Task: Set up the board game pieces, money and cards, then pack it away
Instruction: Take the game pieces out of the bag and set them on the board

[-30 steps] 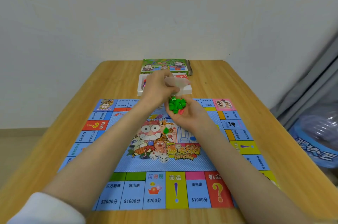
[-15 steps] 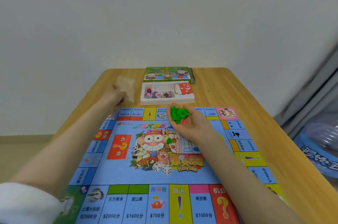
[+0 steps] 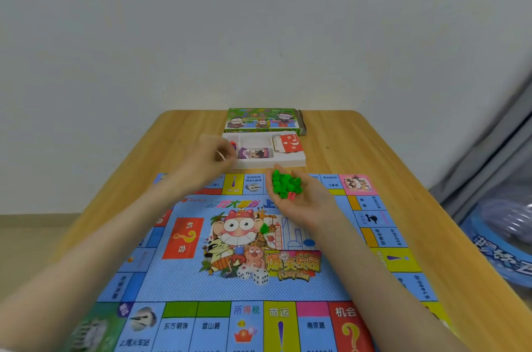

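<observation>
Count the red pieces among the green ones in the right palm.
1: a red piece at the near edge of the green pile in the right hand; more may be buried underneath.

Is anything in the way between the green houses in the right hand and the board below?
Nothing visible blocks them. The right hand cups the green houses above the board; one loose green piece lies beside the wrist.
</observation>
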`<move>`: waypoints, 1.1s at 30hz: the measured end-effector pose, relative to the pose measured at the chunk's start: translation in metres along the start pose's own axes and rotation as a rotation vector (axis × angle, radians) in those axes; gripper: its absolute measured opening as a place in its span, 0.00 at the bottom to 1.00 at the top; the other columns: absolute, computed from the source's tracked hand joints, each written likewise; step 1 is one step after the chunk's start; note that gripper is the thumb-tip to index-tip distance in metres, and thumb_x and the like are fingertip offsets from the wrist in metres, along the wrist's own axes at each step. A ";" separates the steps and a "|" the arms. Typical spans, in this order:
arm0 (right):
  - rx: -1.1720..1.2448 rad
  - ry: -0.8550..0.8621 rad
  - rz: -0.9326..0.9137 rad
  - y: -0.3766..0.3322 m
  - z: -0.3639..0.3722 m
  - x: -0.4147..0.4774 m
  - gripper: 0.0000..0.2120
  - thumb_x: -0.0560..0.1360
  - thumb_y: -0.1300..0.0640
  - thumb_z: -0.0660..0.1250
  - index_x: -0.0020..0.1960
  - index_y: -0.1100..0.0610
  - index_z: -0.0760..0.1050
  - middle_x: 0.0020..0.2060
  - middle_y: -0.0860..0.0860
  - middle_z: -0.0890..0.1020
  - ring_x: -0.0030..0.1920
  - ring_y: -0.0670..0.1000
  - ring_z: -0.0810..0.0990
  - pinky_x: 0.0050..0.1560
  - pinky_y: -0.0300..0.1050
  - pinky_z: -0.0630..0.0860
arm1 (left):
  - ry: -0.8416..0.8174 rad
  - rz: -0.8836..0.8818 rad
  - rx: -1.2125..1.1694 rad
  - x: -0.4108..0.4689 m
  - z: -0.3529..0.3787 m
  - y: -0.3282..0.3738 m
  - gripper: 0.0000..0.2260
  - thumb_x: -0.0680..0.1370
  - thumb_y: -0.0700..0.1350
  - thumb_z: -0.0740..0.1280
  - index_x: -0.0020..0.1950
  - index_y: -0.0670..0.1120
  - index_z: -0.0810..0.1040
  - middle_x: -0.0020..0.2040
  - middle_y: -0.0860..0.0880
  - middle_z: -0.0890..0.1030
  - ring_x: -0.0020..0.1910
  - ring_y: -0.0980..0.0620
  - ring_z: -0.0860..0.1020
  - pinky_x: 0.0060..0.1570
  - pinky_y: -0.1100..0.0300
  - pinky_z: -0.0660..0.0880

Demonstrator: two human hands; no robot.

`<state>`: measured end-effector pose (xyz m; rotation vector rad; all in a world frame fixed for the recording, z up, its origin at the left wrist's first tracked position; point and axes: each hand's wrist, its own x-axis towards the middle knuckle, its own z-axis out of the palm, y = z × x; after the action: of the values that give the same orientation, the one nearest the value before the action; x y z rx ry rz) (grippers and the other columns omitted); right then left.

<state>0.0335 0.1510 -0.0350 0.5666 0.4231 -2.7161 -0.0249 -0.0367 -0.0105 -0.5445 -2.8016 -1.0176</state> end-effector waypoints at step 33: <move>-0.142 -0.062 0.049 0.010 -0.003 0.007 0.13 0.80 0.60 0.54 0.53 0.68 0.74 0.42 0.61 0.80 0.46 0.56 0.77 0.34 0.40 0.62 | 0.043 0.289 0.001 -0.030 0.054 0.025 0.17 0.72 0.44 0.74 0.60 0.48 0.80 0.56 0.50 0.80 0.55 0.51 0.74 0.56 0.59 0.70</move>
<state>0.0321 0.1407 -0.0427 0.4470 0.5733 -2.6235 0.0132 0.0070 -0.0433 -0.8846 -2.5853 -0.9540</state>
